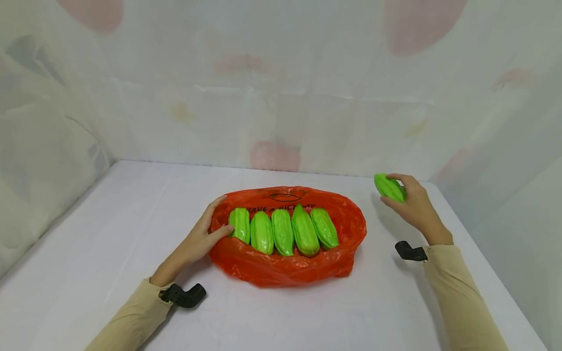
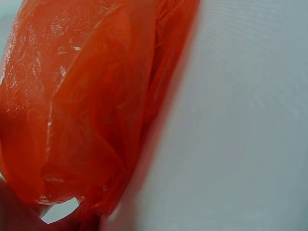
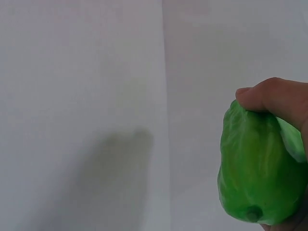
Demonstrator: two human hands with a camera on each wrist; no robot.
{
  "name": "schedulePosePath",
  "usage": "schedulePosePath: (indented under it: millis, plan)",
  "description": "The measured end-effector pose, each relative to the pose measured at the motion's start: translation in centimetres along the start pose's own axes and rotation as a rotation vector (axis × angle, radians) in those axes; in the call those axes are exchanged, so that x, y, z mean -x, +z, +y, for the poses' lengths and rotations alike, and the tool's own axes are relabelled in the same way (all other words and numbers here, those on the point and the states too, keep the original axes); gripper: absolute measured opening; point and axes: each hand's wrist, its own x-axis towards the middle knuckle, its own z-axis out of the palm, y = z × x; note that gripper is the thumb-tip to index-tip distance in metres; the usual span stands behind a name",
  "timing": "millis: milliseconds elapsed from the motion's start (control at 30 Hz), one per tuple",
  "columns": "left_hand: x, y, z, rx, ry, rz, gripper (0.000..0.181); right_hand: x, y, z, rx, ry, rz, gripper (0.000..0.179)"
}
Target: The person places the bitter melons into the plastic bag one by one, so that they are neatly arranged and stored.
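Observation:
A red plastic bag (image 1: 285,268) lies with its mouth spread wide in the head view, printed lettering on its inner back wall. Several bright green ribbed gourds (image 1: 281,231) sit side by side inside it. My left hand (image 1: 205,234) holds the bag's left rim, its thumb over the leftmost gourd (image 1: 239,224). In the left wrist view the bag's crumpled side (image 2: 91,106) fills much of the picture. Off to the right, my right hand (image 1: 412,202) grips another green gourd (image 1: 388,187) above the table. The thumb lies over this ribbed gourd (image 3: 255,168) in the right wrist view.
A white-covered table (image 1: 110,234) carries the bag. Pale patterned cloth (image 1: 307,117) hangs behind the table's back edge and along both sides. Black devices (image 1: 189,296) are strapped at both wrists, over beige sleeves (image 1: 461,297).

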Motion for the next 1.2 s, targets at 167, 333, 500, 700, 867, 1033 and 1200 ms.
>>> schedulePosePath:
  millis: [167,333,500,700,867,1033,1200]
  plan:
    - [0.0,0.0,-0.1,0.000,0.003,0.001,0.073,-0.1,-0.1,-1.3,-0.006,-0.035,0.031,0.060]
    - [0.0,0.0,-0.1,-0.007,0.001,0.005,0.073,-0.1,-0.1,-2.7,-0.005,-0.066,0.047,0.058]
    - [0.0,0.0,0.0,-0.012,-0.009,0.003,0.073,-0.1,0.2,-4.3,-0.011,-0.139,0.048,0.056]
    - [0.0,0.0,0.0,-0.014,-0.017,0.000,0.073,0.2,0.4,-6.1,-0.052,-0.213,0.051,0.055]
    - [-0.1,0.1,0.0,-0.010,-0.018,0.002,0.073,0.5,0.6,-7.2,-0.076,-0.242,0.060,0.057]
    - [0.0,0.0,0.1,-0.010,-0.018,0.005,0.073,0.9,0.8,-8.1,-0.095,-0.270,0.058,0.057]
    - [-0.1,0.0,0.0,-0.013,-0.010,0.007,0.073,1.2,0.9,-8.9,-0.100,-0.305,0.057,0.058]
